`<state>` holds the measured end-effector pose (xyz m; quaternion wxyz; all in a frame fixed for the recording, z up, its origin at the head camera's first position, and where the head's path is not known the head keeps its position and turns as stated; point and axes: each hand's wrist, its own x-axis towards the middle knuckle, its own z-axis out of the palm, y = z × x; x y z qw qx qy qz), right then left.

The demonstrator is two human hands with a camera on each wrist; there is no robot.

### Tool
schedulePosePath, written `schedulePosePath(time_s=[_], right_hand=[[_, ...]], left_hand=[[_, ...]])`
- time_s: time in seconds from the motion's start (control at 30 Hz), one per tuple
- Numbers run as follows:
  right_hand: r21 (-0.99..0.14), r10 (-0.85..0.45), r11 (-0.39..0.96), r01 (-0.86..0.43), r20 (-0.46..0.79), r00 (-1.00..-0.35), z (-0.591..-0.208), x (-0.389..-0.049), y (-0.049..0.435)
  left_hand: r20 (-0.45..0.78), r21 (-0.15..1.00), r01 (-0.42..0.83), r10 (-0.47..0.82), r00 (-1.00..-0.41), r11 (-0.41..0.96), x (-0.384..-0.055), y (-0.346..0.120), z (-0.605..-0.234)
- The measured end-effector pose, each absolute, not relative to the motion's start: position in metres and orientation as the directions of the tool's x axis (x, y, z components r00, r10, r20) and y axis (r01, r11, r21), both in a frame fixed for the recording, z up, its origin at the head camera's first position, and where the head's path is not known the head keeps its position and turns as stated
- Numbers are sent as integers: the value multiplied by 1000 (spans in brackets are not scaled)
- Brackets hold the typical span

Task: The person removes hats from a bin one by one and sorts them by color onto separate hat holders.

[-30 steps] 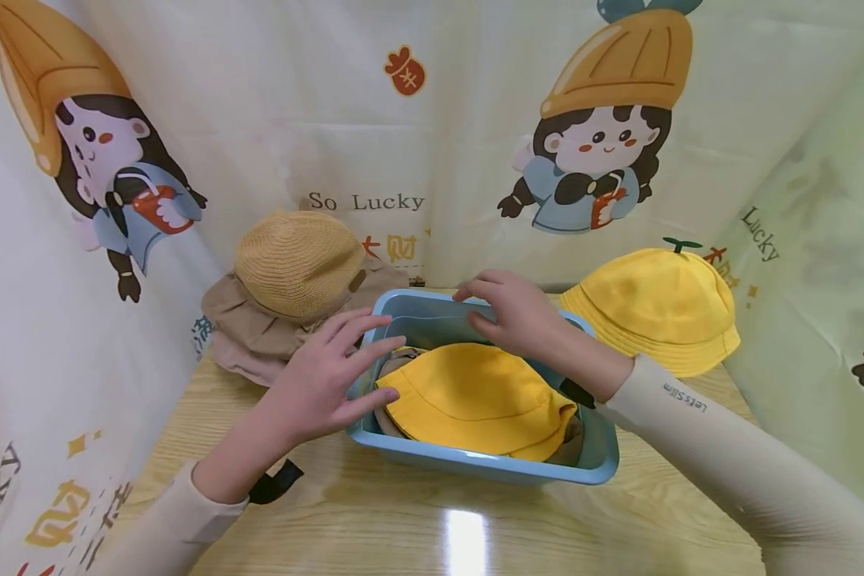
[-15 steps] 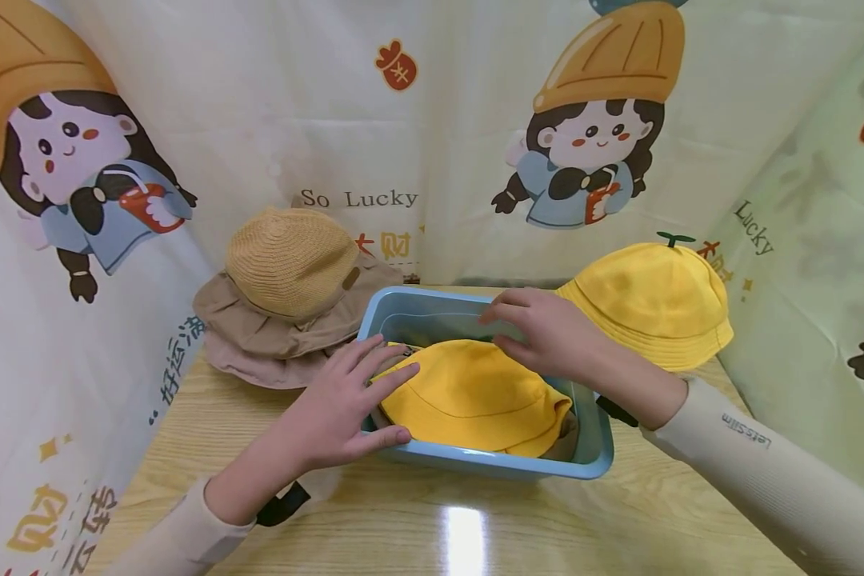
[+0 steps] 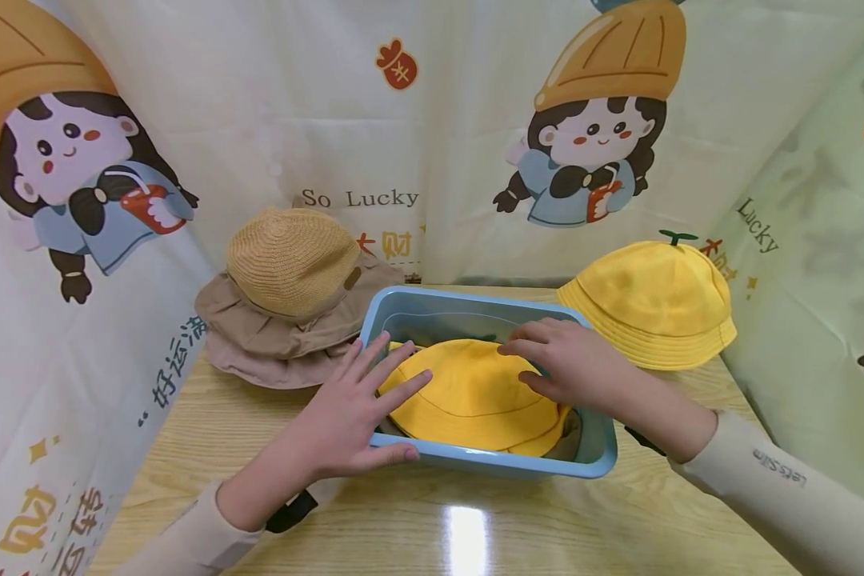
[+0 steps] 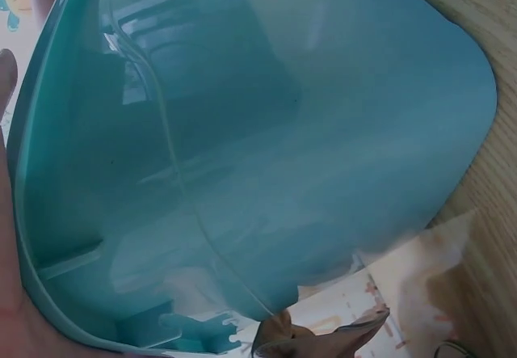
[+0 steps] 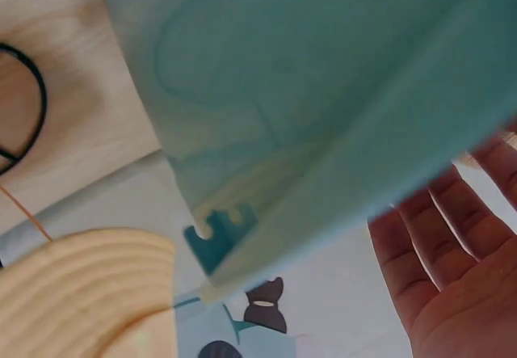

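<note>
In the head view a yellow bucket hat (image 3: 468, 392) lies in a blue plastic bin (image 3: 490, 458), with darker fabric showing below it. My left hand (image 3: 349, 416) reaches over the bin's left end, fingers spread at the hat's left side and thumb near the front rim. My right hand (image 3: 576, 364) comes over the right end, its loosely bent fingertips overlapping the hat's right side. The left wrist view is mostly bin wall (image 4: 283, 132), with a strip of my hand at its edge. In the right wrist view my fingers (image 5: 420, 245) extend beyond the bin rim (image 5: 339, 204).
Behind the bin on the left, a tan knitted hat (image 3: 291, 260) sits on brown and pinkish-brown hats (image 3: 274, 328). Another yellow hat (image 3: 648, 296) with a green sprout stands back right. A printed curtain (image 3: 461, 160) surrounds the wooden table (image 3: 374, 528) at the back and sides.
My left hand has moved right, over the yellow hat's left side. My right hand has moved right and lower, from the bin's back rim to the hat's right side.
</note>
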<state>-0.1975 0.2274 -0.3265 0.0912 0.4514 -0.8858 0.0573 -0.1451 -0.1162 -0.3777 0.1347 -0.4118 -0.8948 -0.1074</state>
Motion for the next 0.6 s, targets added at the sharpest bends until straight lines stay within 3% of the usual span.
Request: schedulePosePath(time_s=[0.33,0.6], right_hand=[[-23,-801,582,-813,152,-578,-335,-190,233],[-18,-818,575,-818,-14,-575,-339,-186,233]], left_hand=[[344,65,762,702,-623,644,-143,-116,-378],[344,59,748,690,-637,661,-142,-115,-379]])
